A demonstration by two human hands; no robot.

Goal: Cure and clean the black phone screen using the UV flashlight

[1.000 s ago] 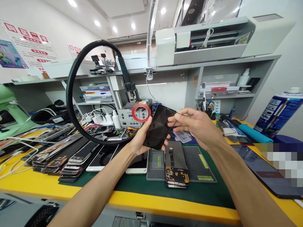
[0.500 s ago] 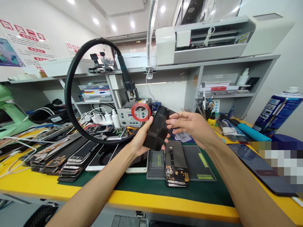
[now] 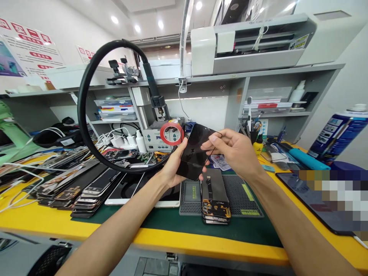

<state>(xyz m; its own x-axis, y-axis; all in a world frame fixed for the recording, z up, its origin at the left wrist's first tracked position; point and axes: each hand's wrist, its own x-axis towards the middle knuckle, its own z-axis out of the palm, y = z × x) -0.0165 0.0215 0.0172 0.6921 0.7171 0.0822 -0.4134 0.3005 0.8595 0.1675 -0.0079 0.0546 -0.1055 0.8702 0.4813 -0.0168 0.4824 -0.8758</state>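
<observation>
Left of the grey mat (image 3: 241, 191), which is bumpy all over, lie a messy pile of flat phone screens (image 3: 96, 186) and, closer to it, shiny tablets (image 3: 168, 197) with white edges. A smooth red tape ring (image 3: 163, 135) is behind the mat, to the left. On the mat sits a neat stack of phone parts (image 3: 216, 191), with gold and black bits at the near end. A tall, round blue can (image 3: 335, 134) stands far right of it.

The dark phone screen (image 3: 192, 155) is thin, black and shiny, tilted above the mat's back left part.

The left hand (image 3: 172, 165) curls around the screen, thumb on its side and fingers behind. The right hand (image 3: 240, 151) is half curled, fingertips at the screen's right edge; I can't tell if they pinch it.
</observation>
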